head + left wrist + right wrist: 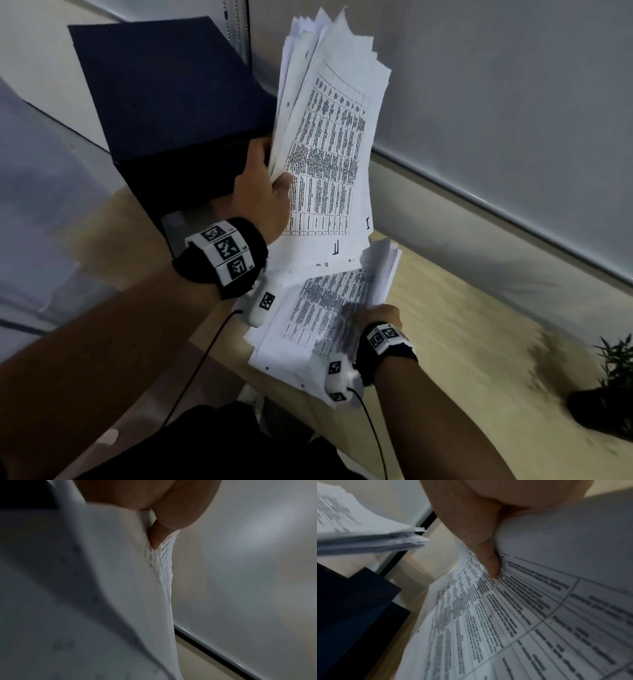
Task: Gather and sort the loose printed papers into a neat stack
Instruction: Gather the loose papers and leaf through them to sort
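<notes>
My left hand grips an uneven sheaf of printed papers by its left edge, thumb on the top sheet, and holds it raised and tilted above the desk. The left wrist view shows the thumb pinching the same sheaf. A second bundle of printed papers lies lower, over the desk's near edge; my right hand grips it at its right side, blurred. In the right wrist view my thumb presses into this bundle, with the raised sheaf at upper left.
A dark blue box stands on the wooden desk just left of the raised sheaf, touching my left hand's fingers. A small potted plant sits at the desk's right. A grey wall panel runs behind.
</notes>
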Demonstrator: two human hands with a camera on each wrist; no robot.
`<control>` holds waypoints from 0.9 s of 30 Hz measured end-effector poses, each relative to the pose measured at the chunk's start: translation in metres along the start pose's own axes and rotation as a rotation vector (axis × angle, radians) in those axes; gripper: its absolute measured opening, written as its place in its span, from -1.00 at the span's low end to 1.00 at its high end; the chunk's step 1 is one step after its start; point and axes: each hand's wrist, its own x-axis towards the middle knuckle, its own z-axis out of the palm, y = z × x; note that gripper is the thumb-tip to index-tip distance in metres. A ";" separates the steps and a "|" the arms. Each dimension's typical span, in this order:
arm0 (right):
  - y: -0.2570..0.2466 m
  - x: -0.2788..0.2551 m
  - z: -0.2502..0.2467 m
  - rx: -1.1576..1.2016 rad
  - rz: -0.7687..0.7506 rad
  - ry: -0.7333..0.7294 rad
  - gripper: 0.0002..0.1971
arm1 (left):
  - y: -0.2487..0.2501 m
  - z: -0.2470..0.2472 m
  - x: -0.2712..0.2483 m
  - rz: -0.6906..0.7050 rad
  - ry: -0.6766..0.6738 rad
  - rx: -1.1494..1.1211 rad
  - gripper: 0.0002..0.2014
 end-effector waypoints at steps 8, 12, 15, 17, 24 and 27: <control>0.024 -0.022 -0.096 0.101 -0.220 0.378 -0.66 | -0.017 0.036 -0.031 0.018 -0.182 0.186 -0.62; 0.010 -0.043 -0.158 0.003 -0.408 0.561 -0.75 | -0.044 0.076 -0.067 -0.138 -0.409 0.294 -0.62; 0.000 -0.065 -0.199 0.017 -0.498 0.663 -0.76 | -0.058 0.092 -0.083 -0.197 -0.468 0.413 -0.62; -0.003 -0.074 -0.223 0.104 -0.511 0.684 -0.72 | -0.067 0.098 -0.092 -0.148 -0.492 0.534 -0.55; 0.011 -0.052 -0.219 0.328 -0.457 0.397 -0.76 | -0.111 0.115 -0.102 -0.450 -0.637 0.441 -0.51; 0.030 -0.012 -0.168 0.320 -0.345 0.200 -0.73 | -0.128 0.111 -0.097 -0.524 -0.602 0.303 -0.76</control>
